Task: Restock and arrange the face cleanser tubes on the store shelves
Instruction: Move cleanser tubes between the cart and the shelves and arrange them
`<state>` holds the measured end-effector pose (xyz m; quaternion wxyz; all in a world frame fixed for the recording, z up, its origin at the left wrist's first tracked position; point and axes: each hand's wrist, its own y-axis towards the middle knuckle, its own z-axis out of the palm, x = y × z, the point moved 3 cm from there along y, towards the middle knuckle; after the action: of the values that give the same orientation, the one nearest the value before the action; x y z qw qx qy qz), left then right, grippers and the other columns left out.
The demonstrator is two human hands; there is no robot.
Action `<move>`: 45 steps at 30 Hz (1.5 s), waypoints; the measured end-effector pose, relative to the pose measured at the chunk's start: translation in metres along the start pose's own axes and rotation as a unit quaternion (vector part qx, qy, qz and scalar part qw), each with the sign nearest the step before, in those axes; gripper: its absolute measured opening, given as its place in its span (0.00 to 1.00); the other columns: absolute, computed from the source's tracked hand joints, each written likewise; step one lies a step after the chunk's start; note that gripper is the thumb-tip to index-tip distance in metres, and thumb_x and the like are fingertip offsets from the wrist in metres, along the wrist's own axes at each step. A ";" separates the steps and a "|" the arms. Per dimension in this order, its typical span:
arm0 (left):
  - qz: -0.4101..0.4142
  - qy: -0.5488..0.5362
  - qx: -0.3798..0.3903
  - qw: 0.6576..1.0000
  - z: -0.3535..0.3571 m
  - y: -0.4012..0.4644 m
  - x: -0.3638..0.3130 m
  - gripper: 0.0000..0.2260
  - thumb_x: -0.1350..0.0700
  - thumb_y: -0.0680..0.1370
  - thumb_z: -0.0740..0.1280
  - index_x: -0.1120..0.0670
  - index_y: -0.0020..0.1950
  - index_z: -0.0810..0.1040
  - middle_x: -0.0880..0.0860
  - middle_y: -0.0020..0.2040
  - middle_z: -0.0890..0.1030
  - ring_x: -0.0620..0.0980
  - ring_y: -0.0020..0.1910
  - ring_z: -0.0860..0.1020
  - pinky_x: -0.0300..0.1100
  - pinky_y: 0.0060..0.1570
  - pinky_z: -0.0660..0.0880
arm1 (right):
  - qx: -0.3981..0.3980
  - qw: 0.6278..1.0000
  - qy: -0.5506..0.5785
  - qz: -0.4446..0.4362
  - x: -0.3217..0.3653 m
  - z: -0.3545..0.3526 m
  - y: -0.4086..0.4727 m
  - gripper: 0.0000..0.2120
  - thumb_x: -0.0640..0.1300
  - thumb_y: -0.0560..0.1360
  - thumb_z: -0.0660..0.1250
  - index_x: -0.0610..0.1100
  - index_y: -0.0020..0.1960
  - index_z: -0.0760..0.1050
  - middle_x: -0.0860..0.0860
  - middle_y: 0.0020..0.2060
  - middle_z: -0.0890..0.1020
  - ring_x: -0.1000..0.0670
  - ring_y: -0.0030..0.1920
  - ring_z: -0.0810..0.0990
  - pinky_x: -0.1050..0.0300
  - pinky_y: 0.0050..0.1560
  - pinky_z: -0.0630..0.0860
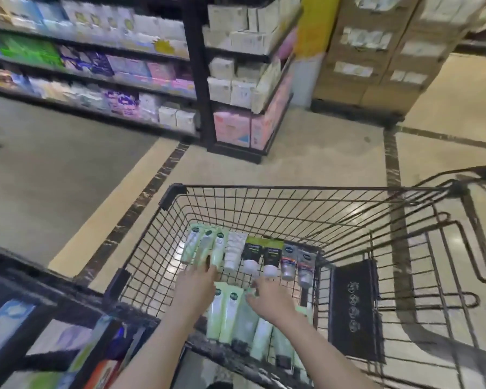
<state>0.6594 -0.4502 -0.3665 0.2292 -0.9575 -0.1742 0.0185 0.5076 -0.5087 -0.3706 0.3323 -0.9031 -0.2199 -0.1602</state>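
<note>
- Head view: tubes (237, 313) of face cleanser are seen lying in two rows on the floor of a wire cart (264, 209).
- Left hand (198, 284) and right hand (267, 297) are lowered onto them; whether anything is gripped cannot be told.
- Stocking is judged barely begun: the whole load is left.

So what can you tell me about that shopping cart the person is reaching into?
The shopping cart is a black wire basket with a grid floor and sides and dark plastic corner caps. It stands on a pale tiled floor near stocked shelves. A dark panel with a faint printed pattern hangs at its right end. Tubes lie flat inside in two rows: pale green, white, black and grey ones. The left hand and right hand both reach in over the near rim, down among the tubes.
</note>
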 end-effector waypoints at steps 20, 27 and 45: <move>-0.159 -0.290 0.283 0.901 0.188 0.120 0.029 0.17 0.52 0.78 0.62 0.59 0.64 0.70 0.59 0.60 0.77 0.58 0.59 0.75 0.41 0.49 0.69 | 0.135 0.898 0.292 0.299 -0.051 0.169 0.117 0.21 0.48 0.81 0.57 0.40 0.70 0.65 0.47 0.67 0.72 0.48 0.65 0.71 0.64 0.57 0.67; -0.234 -0.358 0.286 0.857 0.220 0.122 0.023 0.18 0.53 0.77 0.66 0.60 0.62 0.66 0.59 0.59 0.76 0.58 0.56 0.75 0.44 0.50 0.71 | 0.095 0.919 0.231 0.305 -0.053 0.199 0.137 0.14 0.47 0.80 0.58 0.39 0.60 0.71 0.45 0.58 0.77 0.46 0.57 0.76 0.56 0.52 0.71; -0.210 -0.321 0.233 0.894 0.200 0.127 0.070 0.14 0.54 0.76 0.67 0.56 0.60 0.74 0.54 0.58 0.79 0.53 0.54 0.76 0.44 0.46 0.71 | 0.060 0.958 0.048 0.276 -0.037 0.213 0.147 0.18 0.53 0.78 0.61 0.41 0.62 0.69 0.47 0.55 0.78 0.46 0.53 0.79 0.56 0.44 0.73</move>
<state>0.7432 -0.4453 -0.5986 0.3756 -0.7597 -0.4262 0.3163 0.5804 -0.4773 -0.6195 0.4269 -0.8985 0.0447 -0.0918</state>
